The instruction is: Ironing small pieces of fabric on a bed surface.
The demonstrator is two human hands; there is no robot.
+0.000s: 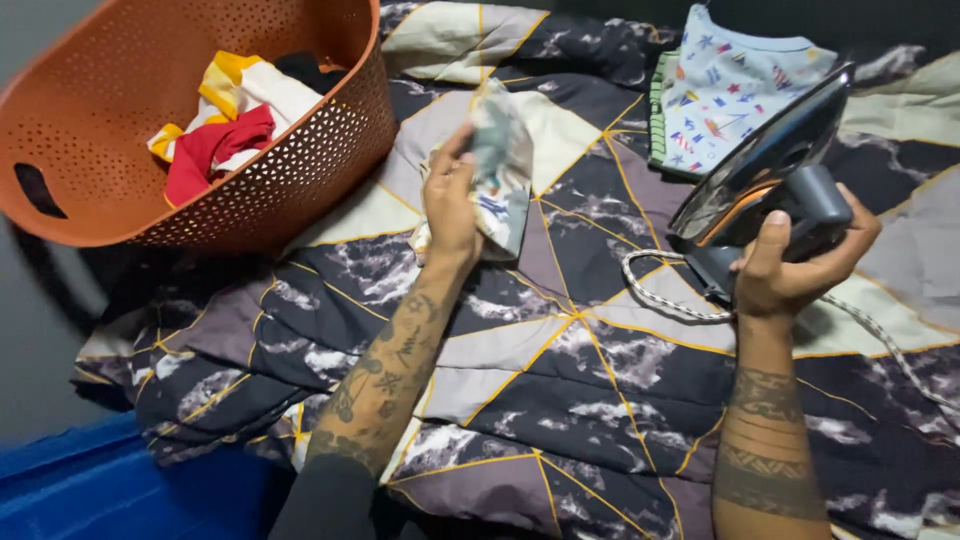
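2 hands up: left hand (450,205) pinches small patterned cloth (497,165) beside orange basket (300,170) rim; right hand (790,265) clamps tilted iron (765,175), open quilt (560,380) between.

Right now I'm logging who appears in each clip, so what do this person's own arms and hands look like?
Both forearms are bare and heavily tattooed. The left forearm carries dark scattered figures and symbols, with a dark sleeve near the elbow. The right forearm bears stacked patterned bands. The left hand and right hand are bare: no gloves, rings or watch visible.
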